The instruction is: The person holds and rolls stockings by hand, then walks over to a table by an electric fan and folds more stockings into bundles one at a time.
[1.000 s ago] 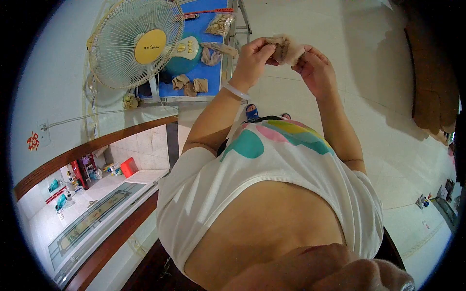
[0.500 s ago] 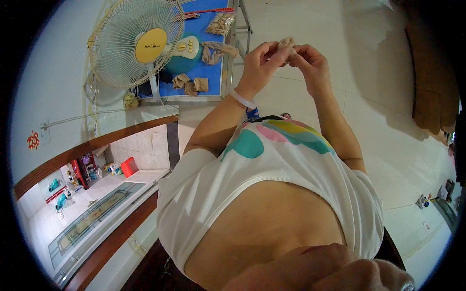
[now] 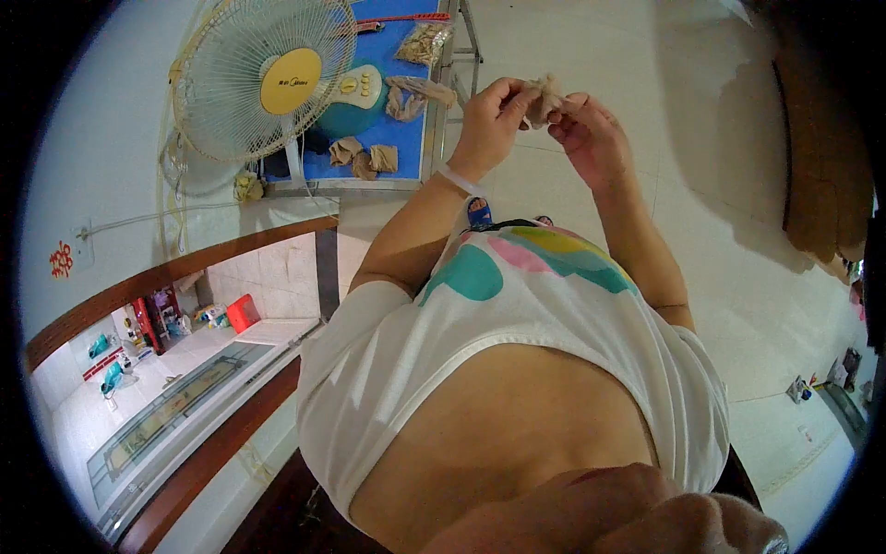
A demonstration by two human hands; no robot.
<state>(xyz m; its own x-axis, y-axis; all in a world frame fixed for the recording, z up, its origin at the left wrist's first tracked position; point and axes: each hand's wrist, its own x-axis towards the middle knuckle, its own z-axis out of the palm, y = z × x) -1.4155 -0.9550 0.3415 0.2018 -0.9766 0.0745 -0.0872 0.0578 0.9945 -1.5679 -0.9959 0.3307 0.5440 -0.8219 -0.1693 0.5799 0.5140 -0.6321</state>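
Note:
Between my two hands, above the floor, is a bunched, thin beige stocking point(image 3: 545, 103). My left hand point(image 3: 489, 127) pinches its left side with thumb and forefinger; a pale bangle circles that wrist. On the other side my right hand point(image 3: 595, 143) grips it with curled fingers. Much of the stocking is hidden by the fingers. To the left, a loose, sheer beige stocking point(image 3: 406, 100) lies on the blue tabletop point(image 3: 401, 137). Small folded beige pieces point(image 3: 383, 158) sit near the table's front edge.
A standing fan point(image 3: 291, 81) with a teal base is on the table at left. Behind it lie a clear bag of beige items point(image 3: 424, 43) and a red strip point(image 3: 403, 18). A brown piece of furniture point(image 3: 824, 148) stands far right. A wooden-framed opening is at lower left.
The stocking is a little more spread between my hands. My right hand has turned and its fingers have shifted slightly right. The view has moved a little.

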